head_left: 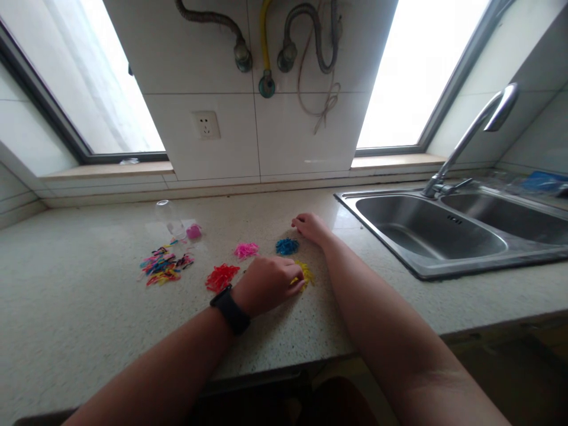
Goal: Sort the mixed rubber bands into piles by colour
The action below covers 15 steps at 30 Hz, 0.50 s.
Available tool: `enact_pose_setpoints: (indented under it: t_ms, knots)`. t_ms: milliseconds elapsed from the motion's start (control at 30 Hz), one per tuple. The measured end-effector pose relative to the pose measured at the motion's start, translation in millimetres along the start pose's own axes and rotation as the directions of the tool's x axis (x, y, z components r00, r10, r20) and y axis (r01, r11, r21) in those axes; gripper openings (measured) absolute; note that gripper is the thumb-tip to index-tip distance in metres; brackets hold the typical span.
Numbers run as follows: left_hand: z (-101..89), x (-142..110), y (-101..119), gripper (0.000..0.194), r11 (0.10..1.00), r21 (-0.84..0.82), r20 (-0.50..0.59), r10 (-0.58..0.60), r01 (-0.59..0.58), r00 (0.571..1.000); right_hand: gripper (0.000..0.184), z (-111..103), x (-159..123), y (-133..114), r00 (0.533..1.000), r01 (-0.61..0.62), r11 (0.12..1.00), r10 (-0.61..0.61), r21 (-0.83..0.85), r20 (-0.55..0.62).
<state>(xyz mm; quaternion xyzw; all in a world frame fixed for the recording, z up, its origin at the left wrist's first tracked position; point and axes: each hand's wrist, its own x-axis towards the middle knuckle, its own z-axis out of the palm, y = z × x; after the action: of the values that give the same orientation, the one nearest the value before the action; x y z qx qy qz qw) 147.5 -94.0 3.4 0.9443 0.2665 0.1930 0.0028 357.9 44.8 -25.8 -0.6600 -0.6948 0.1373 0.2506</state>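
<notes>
My left hand (273, 283), with a dark watch on its wrist, reaches over a pile of yellow rubber bands (307, 273). Its fingers are bent together at the pile, and what they pinch is hidden. Just beyond the blue rubber bands (287, 246) rests my right hand (312, 228), fingers curled in; I cannot see whether anything is in them. Pink rubber bands (245, 250) and red rubber bands (222, 277) form separate small piles left of the blue one. Farther left lies a mixed-colour heap of rubber bands (165, 266).
Behind the mixed heap are a clear plastic container (171, 220) and a small pink object (194, 231), perhaps its lid. A steel double sink (399, 260) with a tap (470, 133) takes up the right side. The counter (89, 307) meets a tiled wall with pipes.
</notes>
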Motion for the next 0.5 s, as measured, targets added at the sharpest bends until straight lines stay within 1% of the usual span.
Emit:
enact_pose_setpoints:
  t_ms: [167,267,500]
  knots:
    - [-1.1,-0.6,-0.8,0.022,0.999,-0.002,0.037,0.055,-0.055,0.998,0.031,-0.2,-0.1,0.3,1.0,0.002,1.0,-0.002,-0.014,-0.003]
    - [-2.7,-2.8,-2.5,0.021,0.997,-0.021,0.019,0.073,-0.073,0.997,0.031,-0.7,-0.9,-1.0,1.0,0.006,1.0,-0.006,-0.018,0.0]
    - [-5.6,-6.9,-6.4,0.019,0.995,-0.072,-0.013,0.069,-0.07,0.998,0.032,-1.7,-2.2,-4.0,1.0,-0.021,1.0,0.021,-0.021,0.008]
